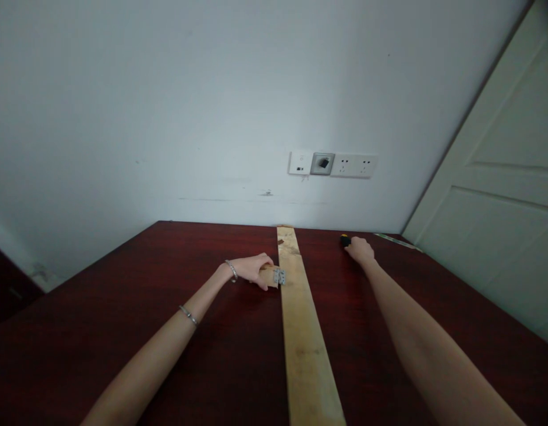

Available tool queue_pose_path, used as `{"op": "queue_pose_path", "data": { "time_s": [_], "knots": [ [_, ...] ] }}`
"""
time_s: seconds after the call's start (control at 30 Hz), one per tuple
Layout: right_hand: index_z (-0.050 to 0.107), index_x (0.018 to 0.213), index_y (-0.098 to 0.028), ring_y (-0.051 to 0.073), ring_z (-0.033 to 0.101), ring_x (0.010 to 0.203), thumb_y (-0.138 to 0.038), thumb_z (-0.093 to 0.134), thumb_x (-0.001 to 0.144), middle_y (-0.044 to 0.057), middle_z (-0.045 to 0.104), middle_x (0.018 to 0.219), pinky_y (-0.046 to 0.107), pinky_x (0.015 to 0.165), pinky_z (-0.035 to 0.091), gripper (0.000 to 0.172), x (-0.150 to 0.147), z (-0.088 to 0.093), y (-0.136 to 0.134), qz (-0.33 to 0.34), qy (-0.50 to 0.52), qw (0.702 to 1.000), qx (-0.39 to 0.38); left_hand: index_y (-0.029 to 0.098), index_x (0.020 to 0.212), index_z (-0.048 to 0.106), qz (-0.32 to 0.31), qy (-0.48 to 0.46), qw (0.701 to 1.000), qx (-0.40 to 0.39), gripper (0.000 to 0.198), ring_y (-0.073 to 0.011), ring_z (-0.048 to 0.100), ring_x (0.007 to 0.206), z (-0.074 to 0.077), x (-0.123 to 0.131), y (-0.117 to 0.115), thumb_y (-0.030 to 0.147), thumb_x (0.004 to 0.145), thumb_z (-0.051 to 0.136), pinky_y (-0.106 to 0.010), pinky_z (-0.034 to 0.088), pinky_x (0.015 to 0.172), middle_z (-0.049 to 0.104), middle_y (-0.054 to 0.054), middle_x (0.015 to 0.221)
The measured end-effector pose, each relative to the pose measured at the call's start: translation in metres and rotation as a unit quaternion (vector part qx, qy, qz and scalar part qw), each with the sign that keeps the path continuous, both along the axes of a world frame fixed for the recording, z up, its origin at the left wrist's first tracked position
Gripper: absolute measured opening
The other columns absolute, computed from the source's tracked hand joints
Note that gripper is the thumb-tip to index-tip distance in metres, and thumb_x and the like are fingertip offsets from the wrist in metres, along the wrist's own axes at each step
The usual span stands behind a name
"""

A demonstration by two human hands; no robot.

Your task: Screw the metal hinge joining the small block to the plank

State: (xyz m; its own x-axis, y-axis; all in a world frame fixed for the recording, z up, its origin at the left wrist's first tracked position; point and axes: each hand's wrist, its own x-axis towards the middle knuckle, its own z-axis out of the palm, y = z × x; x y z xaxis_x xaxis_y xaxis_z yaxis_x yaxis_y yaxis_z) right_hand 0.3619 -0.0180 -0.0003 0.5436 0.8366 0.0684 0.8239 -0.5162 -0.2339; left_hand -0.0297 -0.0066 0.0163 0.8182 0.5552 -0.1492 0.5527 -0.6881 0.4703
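A long pale wooden plank (305, 331) lies lengthwise on a dark red table (167, 331), reaching to the wall. My left hand (253, 267) is closed on a small wooden block (268, 276) pressed against the plank's left edge, where a small metal hinge (279, 276) joins block and plank. My right hand (360, 250) lies curled on the table far to the right of the plank, closed over a small black and yellow object (344, 239) that I cannot make out. Two thin bracelets circle my left forearm.
A white wall rises behind the table with a row of sockets and a switch (332, 164). A white door (499, 195) stands at the right. A thin greenish strip (398, 241) lies at the table's far right corner.
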Motion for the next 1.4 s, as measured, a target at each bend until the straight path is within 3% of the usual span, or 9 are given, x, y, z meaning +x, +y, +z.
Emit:
{"op": "queue_pose_path", "data": {
  "time_s": [0.1,0.2,0.27,0.4,0.63,0.83,1.03,1.23,1.4],
  "knots": [
    [0.059,0.114,-0.014,0.021,0.062,0.101,-0.033,0.059,0.089,0.01,0.062,0.116,0.043,0.087,0.052,0.031,0.0,-0.002,0.001,-0.002,0.016,1.0,0.016,0.015,0.116,0.052,0.003,0.003,1.0,-0.003,0.074,-0.0215,0.051,0.097,0.002,0.0,-0.002,0.044,0.054,0.081,-0.027,0.041,0.081,0.049,-0.006,0.11],
    [0.066,0.104,-0.005,0.03,0.064,0.102,-0.026,0.064,0.082,0.022,0.066,0.109,0.041,0.085,0.051,0.03,-0.001,0.004,-0.001,0.0,0.034,0.997,0.067,0.014,0.116,0.052,0.007,0.006,1.0,-0.007,0.075,-0.0212,0.051,0.096,0.003,-0.001,-0.003,0.045,0.054,0.081,-0.027,0.041,0.08,0.048,-0.006,0.11],
    [0.069,0.097,-0.002,0.035,0.065,0.101,-0.025,0.066,0.078,0.028,0.067,0.104,0.04,0.082,0.05,0.03,-0.001,0.014,-0.002,-0.001,0.052,0.992,0.117,0.015,0.117,0.051,0.01,0.01,1.0,-0.008,0.075,-0.0206,0.051,0.095,0.003,-0.001,-0.003,0.046,0.055,0.081,-0.027,0.042,0.078,0.048,-0.006,0.11],
    [0.071,0.094,-0.004,0.034,0.067,0.098,-0.029,0.064,0.075,0.022,0.072,0.091,0.036,0.079,0.05,0.032,-0.004,0.042,-0.005,0.011,0.108,0.967,0.232,0.015,0.117,0.051,0.003,0.004,1.0,-0.004,0.076,-0.02,0.051,0.094,0.002,-0.002,-0.003,0.047,0.055,0.08,-0.026,0.042,0.078,0.048,-0.005,0.11],
    [0.068,0.104,-0.007,0.02,0.07,0.072,-0.036,0.069,0.071,0.012,0.073,0.083,0.03,0.064,0.056,0.044,-0.041,0.085,-0.015,0.083,0.285,0.876,0.38,0.016,0.118,0.052,0.011,-0.001,1.0,-0.013,0.076,-0.0195,0.055,0.09,0.002,-0.001,-0.002,0.041,0.052,0.083,-0.025,0.043,0.074,0.053,-0.006,0.109],
    [0.065,0.109,-0.013,0.015,0.069,0.071,-0.036,0.069,0.071,0.007,0.072,0.089,0.029,0.064,0.059,0.045,-0.094,0.106,-0.036,0.157,0.419,0.797,0.406,0.015,0.116,0.053,0.012,0.084,0.994,-0.07,0.078,-0.0191,0.06,0.083,0.008,0.006,0.011,0.044,0.05,0.082,-0.024,0.043,0.067,0.064,-0.003,0.098],
    [0.069,0.095,-0.017,0.015,0.066,0.074,-0.037,0.079,0.059,0.004,0.07,0.086,0.03,0.066,0.058,0.042,-0.138,0.119,-0.06,0.243,0.538,0.7,0.401,0.015,0.103,0.06,-0.007,0.151,0.984,-0.095,0.072,-0.0219,0.061,0.085,0.022,0.017,0.016,0.048,0.043,0.082,-0.025,0.045,0.067,0.068,-0.004,0.097],
    [0.068,0.098,-0.018,0.016,0.065,0.078,-0.04,0.08,0.057,0.003,0.069,0.086,0.03,0.066,0.056,0.048,-0.153,0.116,-0.066,0.258,0.549,0.69,0.396,0.015,0.105,0.062,-0.012,0.167,0.979,-0.112,0.074,-0.0229,0.062,0.09,0.027,0.018,0.02,0.046,0.042,0.083,-0.025,0.046,0.07,0.068,-0.005,0.099],
    [0.066,0.098,-0.017,0.018,0.066,0.079,-0.043,0.079,0.058,0.004,0.069,0.087,0.032,0.068,0.056,0.049,-0.157,0.106,-0.06,0.258,0.53,0.698,0.408,0.015,0.088,0.067,-0.033,0.09,0.98,-0.176,0.052,-0.0182,0.061,0.081,0.018,0.009,0.038,0.052,0.053,0.079,-0.024,0.045,0.07,0.069,-0.002,0.085]
  ]
}}
